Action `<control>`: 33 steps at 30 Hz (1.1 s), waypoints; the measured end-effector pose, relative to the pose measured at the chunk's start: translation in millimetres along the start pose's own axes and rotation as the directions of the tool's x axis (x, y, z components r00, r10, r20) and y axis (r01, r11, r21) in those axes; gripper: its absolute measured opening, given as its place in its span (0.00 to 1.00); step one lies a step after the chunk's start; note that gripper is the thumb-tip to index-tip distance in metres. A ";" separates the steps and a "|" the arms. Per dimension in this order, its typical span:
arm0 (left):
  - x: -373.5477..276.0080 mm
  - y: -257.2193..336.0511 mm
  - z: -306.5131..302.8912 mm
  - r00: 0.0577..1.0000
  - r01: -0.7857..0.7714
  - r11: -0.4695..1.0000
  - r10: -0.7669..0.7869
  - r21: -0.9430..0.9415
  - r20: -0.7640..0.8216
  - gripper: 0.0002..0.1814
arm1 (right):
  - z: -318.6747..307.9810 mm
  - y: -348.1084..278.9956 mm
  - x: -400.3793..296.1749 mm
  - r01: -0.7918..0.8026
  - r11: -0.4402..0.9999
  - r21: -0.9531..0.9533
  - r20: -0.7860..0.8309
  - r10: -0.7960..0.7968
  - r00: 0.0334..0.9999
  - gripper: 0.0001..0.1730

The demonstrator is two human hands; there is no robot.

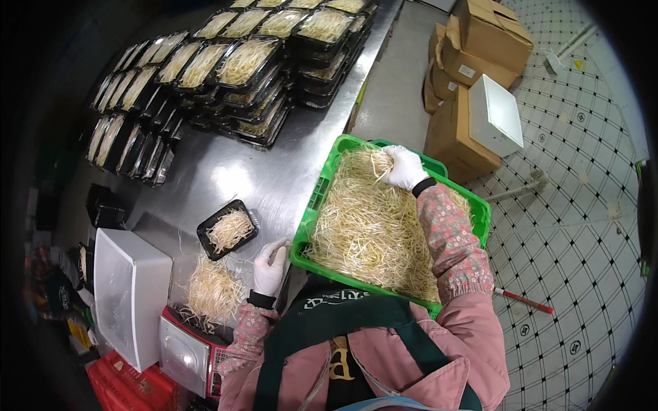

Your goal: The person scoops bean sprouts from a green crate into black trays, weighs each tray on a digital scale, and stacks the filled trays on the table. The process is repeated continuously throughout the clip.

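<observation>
My right hand (403,167), in a white glove, grips a bunch of bean sprouts (379,163) at the far side of a green plastic crate (483,208) filled with sprouts. On the steel table (200,162), my left hand (270,266), gloved too, rests beside the crate's near left corner with its fingers curled and nothing seen in them. Left of it lies a black plastic tray (205,239) holding some sprouts, and a loose heap of sprouts (212,293) is just below that tray. A red digital scale (186,354) stands nearer to me.
Stacks of packed sprout trays (247,61) fill the table's far part. A white foam box (149,293) stands at the left, above a red plastic crate (131,385). Cardboard boxes (462,51) and another foam box (496,115) are on the floor at right. Another person (64,295) is at far left.
</observation>
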State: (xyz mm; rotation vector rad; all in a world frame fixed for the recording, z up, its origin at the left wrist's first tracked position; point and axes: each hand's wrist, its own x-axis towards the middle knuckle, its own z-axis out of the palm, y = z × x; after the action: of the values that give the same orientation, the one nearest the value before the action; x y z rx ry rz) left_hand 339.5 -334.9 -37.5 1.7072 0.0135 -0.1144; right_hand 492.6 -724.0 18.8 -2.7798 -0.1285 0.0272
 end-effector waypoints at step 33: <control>45.6 -13.6 141.3 0.723 -0.614 0.469 0.009 0.635 0.691 0.72 | 28.7 -34.2 -180.5 0.238 0.926 -0.293 0.344 -0.130 0.930 0.78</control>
State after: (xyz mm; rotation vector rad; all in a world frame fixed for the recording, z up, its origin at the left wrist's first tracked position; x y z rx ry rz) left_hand 374.2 -475.3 -73.7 2.5437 -1.0615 -0.4345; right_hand 308.9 -698.8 4.5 -3.0600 -0.5263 0.4493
